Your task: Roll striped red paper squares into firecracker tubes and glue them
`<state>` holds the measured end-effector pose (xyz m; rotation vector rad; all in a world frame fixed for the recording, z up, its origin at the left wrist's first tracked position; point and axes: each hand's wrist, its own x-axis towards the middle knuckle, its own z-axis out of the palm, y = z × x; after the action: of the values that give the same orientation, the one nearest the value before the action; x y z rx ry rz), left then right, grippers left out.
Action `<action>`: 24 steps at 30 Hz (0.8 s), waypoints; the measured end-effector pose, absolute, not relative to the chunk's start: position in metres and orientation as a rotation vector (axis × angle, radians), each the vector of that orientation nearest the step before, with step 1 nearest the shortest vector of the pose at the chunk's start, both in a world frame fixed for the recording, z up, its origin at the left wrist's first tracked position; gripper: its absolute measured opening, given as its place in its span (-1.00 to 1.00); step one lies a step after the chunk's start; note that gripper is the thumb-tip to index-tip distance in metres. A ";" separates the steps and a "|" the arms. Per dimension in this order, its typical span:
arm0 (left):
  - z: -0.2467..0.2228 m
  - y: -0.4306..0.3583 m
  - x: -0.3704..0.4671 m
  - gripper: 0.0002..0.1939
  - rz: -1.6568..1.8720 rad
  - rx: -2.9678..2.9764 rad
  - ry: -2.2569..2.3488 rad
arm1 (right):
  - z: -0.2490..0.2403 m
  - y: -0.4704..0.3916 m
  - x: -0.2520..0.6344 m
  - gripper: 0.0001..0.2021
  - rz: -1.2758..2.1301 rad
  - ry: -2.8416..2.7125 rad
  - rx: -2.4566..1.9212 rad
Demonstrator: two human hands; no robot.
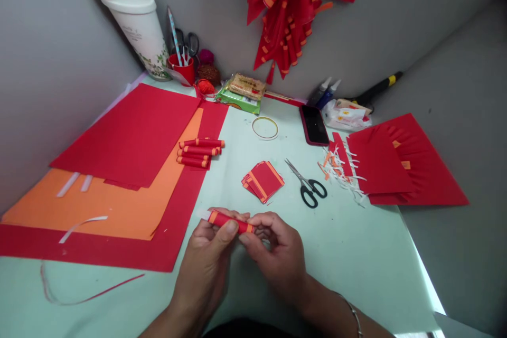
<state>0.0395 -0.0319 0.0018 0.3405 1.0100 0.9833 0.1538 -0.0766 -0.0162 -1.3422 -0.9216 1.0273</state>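
A small red paper roll (pixel 242 226) with orange bands lies across my two hands near the table's front. My left hand (pixel 209 248) is closed round its left part, the thumb pressed on top. With thumb and fingers, my right hand (pixel 279 251) pinches the roll's right end. A pale strip shows at the left end. Just beyond my hands is a stack of red paper squares (pixel 266 180) with orange strips. Finished-looking red rolls (pixel 202 151) are piled to the left, on the edge of large red paper.
Black-handled scissors (pixel 309 186) lie right of the squares. A tape ring (pixel 265 128) and a phone (pixel 314 125) sit farther back. Large orange sheets (pixel 119 211) cover the left; red card (pixel 431 169) and paper scraps (pixel 340 171) lie right. Red roll strings (pixel 289 21) hang behind.
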 end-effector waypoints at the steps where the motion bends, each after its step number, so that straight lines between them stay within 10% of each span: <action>1: 0.001 -0.032 0.040 -0.70 0.986 0.349 1.024 | -0.016 -0.077 0.154 -0.86 1.090 -0.877 -1.344; 15: -0.005 -0.039 0.033 -0.76 1.036 0.518 1.082 | -0.011 -0.066 0.160 -0.80 1.456 -0.554 -1.230; 24: 0.002 -0.030 0.037 -0.80 0.978 0.239 0.918 | -0.017 -0.076 0.151 -0.77 1.094 -0.787 -1.238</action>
<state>0.0368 -0.0297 0.0019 0.2388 0.9176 0.9776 0.1512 -0.0761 -0.0168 -1.2382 -0.7869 1.0940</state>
